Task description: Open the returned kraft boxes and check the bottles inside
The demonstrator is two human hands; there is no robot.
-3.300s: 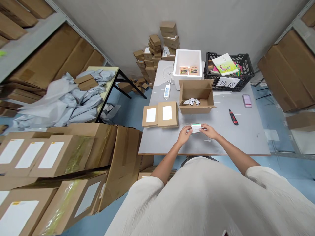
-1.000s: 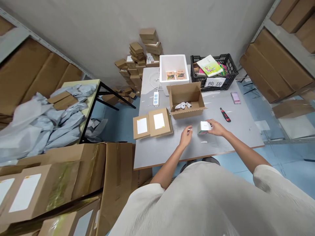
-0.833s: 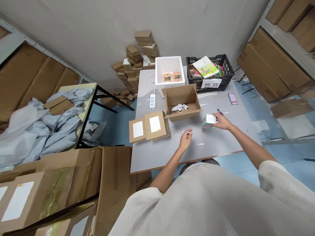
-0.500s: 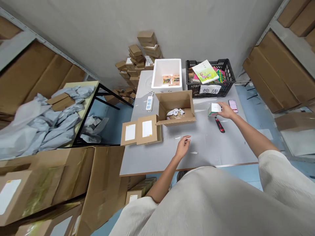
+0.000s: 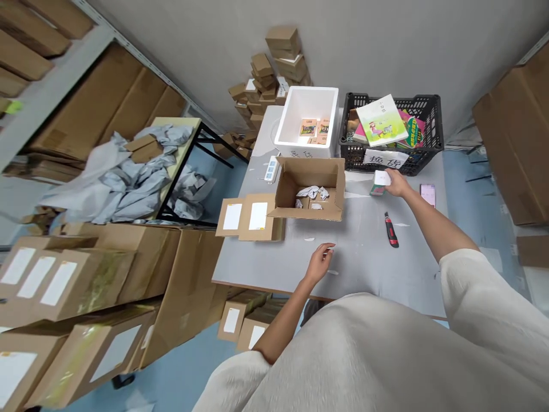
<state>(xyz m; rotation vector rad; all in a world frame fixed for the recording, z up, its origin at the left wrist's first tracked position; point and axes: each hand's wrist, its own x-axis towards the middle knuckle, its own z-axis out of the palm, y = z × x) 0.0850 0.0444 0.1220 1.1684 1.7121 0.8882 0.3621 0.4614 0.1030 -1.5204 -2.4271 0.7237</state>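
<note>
My right hand [image 5: 397, 183] grips a small white and green box [image 5: 379, 182] near the front of the black crate. My left hand [image 5: 320, 262] hovers over the table's near side, fingers loosely apart and holding nothing. Beyond it stands an opened cardboard carton [image 5: 309, 213] with crumpled white paper [image 5: 309, 192] inside. A red and black utility knife [image 5: 391, 230] lies on the table below the small box.
Behind the carton are a white foam box [image 5: 285, 129] with small packets and a black plastic crate [image 5: 436, 123] of books. Labelled cardboard boxes [image 5: 261, 209], a white power strip [image 5: 271, 169] and a phone [image 5: 428, 194] lie on the grey table [image 5: 274, 263].
The view has swung to the left. My right hand has carried the small box away from the knife, toward the crate. My left hand keeps nearly the same pose.
</note>
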